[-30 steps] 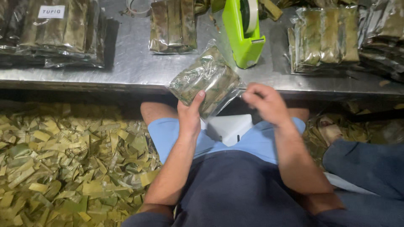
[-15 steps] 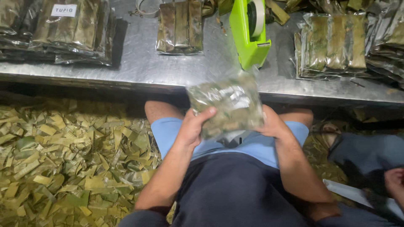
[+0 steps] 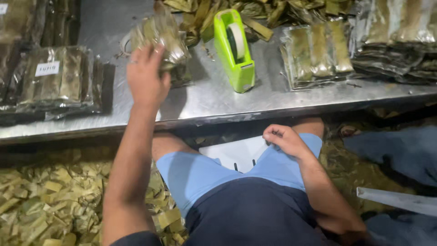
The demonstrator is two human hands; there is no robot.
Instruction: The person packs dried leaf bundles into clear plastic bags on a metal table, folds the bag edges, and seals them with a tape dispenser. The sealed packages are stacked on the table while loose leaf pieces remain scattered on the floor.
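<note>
My left hand [image 3: 146, 78] reaches out over the steel table [image 3: 205, 98] and grips a clear plastic packet of folded green leaves [image 3: 159, 34], holding it above another packet that lies on the table. My right hand [image 3: 284, 139] rests on my right thigh beside the light blue shorts, fingers curled in, with nothing visible in it. A bright green tape dispenser [image 3: 235, 49] stands on the table just right of the held packet.
Stacks of packed leaf packets lie at the left [image 3: 59, 82], the right [image 3: 318, 54] and the far right [image 3: 396, 38] of the table. Loose leaves are heaped at the back. Leaf scraps [image 3: 50, 205] cover the floor on the left. Blue cloth [image 3: 400, 150] lies at the right.
The packet was held in both hands in front of my body. Now my left hand alone has carried it forward over the table, and my right hand has dropped to my thigh.
</note>
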